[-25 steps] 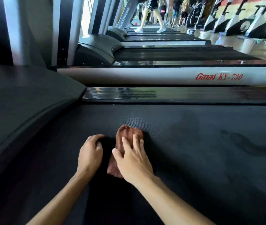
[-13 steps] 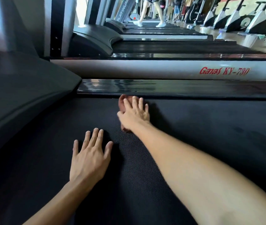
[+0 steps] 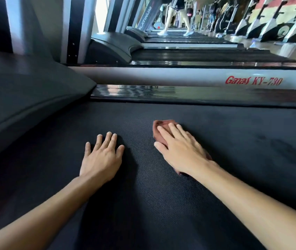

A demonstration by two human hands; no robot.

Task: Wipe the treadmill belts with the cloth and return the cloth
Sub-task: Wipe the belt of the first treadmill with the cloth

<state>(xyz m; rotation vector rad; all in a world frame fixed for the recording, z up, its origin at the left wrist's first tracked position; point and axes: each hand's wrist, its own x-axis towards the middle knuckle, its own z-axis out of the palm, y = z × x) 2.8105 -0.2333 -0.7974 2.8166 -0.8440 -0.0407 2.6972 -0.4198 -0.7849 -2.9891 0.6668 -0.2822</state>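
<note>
- Head view: since the earlier frame, the right hand point(image 3: 181, 150) has drawn the reddish-brown cloth point(image 3: 163, 124) back from the far edge to mid-belt.
- It presses the cloth flat with straight fingers, while the left hand point(image 3: 101, 156) lies spread and empty on the treadmill belt point(image 3: 233, 141).
- The cloth looks soft and light, so pinching a bunched edge should lift it.

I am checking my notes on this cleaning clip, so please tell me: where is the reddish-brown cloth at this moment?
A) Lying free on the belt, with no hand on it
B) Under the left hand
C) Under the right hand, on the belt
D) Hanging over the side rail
C: the right hand presses flat, fingers straight, on the reddish-brown cloth on the treadmill belt, while the left hand rests on bare belt.
</note>
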